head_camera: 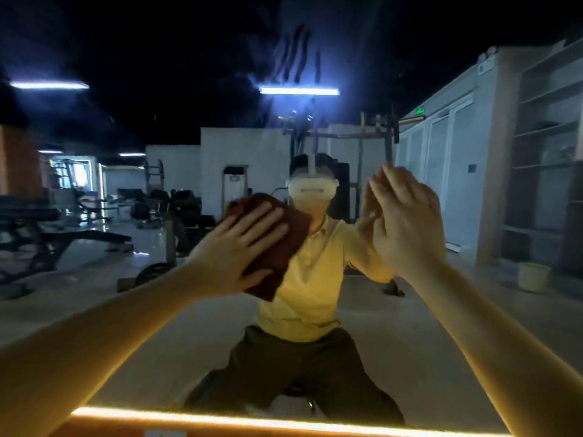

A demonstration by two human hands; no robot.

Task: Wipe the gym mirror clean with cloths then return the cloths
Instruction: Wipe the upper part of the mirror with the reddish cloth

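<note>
Past the near forearms (94, 342), the left hand (239, 244) presses a cloth (284, 247) flat-fingered on the mirror (410, 342), the right hand (407, 222) open, seemingly empty; smears (295, 55) remain above.

1 wide-angle view, from a camera worn on the person's head, faces straight at the mirror (410, 357) from within arm's reach, tilted slightly down so the lit strip (252, 421) along the glass's bottom edge crosses the frame's foot. The headset (312, 190) shows in the reflection, just above centre.
</note>
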